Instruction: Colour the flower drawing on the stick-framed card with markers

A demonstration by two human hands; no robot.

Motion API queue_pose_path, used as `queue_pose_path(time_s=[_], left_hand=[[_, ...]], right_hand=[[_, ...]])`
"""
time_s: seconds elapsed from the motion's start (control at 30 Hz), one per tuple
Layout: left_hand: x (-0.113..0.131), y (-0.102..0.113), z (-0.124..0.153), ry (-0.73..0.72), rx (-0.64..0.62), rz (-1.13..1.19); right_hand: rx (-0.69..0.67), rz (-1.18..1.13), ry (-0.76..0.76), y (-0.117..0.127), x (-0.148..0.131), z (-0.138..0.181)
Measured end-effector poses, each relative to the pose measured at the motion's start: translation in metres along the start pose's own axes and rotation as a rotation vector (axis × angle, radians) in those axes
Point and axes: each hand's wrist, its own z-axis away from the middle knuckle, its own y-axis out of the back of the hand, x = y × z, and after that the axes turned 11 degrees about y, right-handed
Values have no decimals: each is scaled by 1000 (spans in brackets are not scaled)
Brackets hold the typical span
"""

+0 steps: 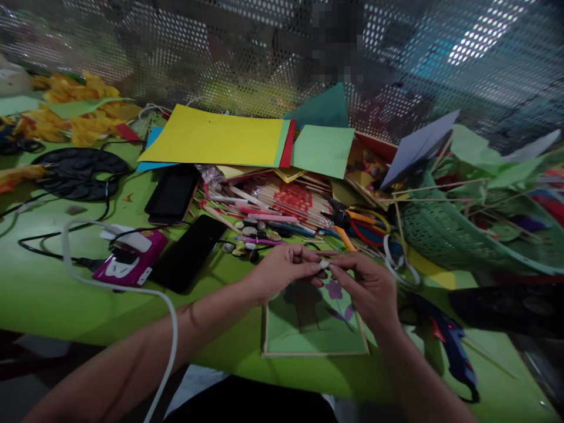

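My left hand (284, 271) and my right hand (369, 289) meet above a framed green picture (282, 338). Between their fingertips is a small white piece (324, 265), pinched from both sides; its exact kind is too small to tell. The picture lies flat near the table's front edge, bordered by thin wooden strips. It shows a dark tree shape (304, 302) and a purple flower (333, 289) with a stem and leaves. My hands hide its upper edge.
Pebbles (259, 235), pens and stick bundles (286, 197) lie behind my hands. Phones (189, 255) and a purple power strip (132, 258) with cables are on the left. A glue gun (456, 346) lies right, below a green basket (467, 235). Coloured paper (215, 138) is piled behind.
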Motion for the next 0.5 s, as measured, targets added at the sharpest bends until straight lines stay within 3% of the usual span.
queue_pose_path(time_s=[0.5], left_hand=[[1, -3, 0, -51, -6, -23]], right_hand=[[6, 1, -30, -1, -4, -2]])
